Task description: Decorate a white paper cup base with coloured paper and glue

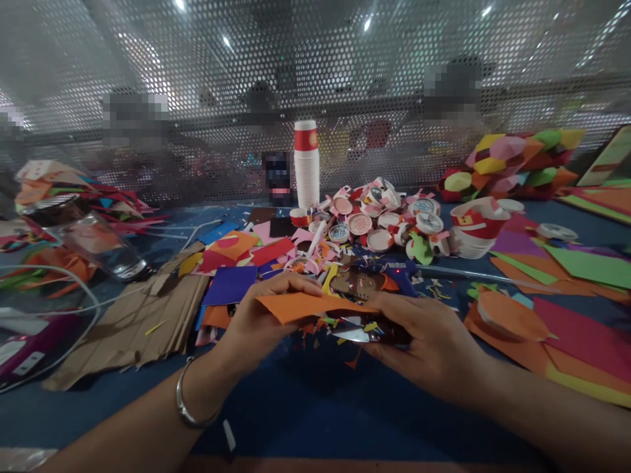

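Observation:
An orange sheet of paper [305,306] is pinched in my left hand [263,315], which wears a silver bangle at the wrist. My right hand [428,341] is wrapped round a pair of scissors [355,334], whose blades point left below the sheet. The right fingers also come up against the paper's right edge. The scissors' handles are mostly hidden by that hand. Coloured paper scraps [313,336] lie on the dark blue table [315,407] behind and under the blades. Left of my left hand is a blue paper sheet [229,285].
A stack of paper cups [307,171] stands near the perforated metal screen [207,52]. Cut cup pieces [359,224] are heaped mid-table. Cardboard [128,328], a glass jar [106,246] and a white cable [93,282] lie left; coloured sheets [582,322] and cups [476,226] are right.

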`<state>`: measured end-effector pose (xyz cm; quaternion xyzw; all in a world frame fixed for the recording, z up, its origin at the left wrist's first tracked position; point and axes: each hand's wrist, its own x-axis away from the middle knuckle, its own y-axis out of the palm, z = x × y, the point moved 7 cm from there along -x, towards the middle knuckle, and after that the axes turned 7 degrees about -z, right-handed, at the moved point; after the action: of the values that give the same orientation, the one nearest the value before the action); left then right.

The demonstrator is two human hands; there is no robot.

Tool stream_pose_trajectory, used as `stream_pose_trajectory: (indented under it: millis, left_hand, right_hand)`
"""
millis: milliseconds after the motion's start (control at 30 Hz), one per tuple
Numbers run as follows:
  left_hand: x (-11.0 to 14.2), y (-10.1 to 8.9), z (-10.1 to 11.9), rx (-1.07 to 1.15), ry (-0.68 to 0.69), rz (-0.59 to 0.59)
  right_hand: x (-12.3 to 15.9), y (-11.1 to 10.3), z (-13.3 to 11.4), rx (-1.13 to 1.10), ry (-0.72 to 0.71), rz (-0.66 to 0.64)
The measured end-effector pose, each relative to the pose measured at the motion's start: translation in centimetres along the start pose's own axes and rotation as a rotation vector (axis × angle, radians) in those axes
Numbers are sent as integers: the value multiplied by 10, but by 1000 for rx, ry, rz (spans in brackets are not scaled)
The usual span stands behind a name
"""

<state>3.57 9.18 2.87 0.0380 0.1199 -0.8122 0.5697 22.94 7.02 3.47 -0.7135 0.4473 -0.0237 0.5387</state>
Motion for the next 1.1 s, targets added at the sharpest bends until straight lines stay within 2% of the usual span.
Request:
stream_pose_trajectory:
  millis: [233, 533, 700, 833, 1100]
  left_hand:
    - [6, 10, -5, 302, -131, 4]
    - [16, 15, -28, 652, -400, -9]
    - [13, 20, -18, 650, -379, -103]
    - [14, 17, -25, 697, -418, -45]
    - [5, 20, -21, 862, -302, -5]
  right_hand:
    - [-2, -1, -2, -3, -17, 7]
    - [-1, -4, -3, 22, -14, -17]
    - [-1, -6, -4, 21, -32, -1]
    - [-1, -8, -5, 21, -40, 23]
    - [-1, -8, -7, 2, -64, 47]
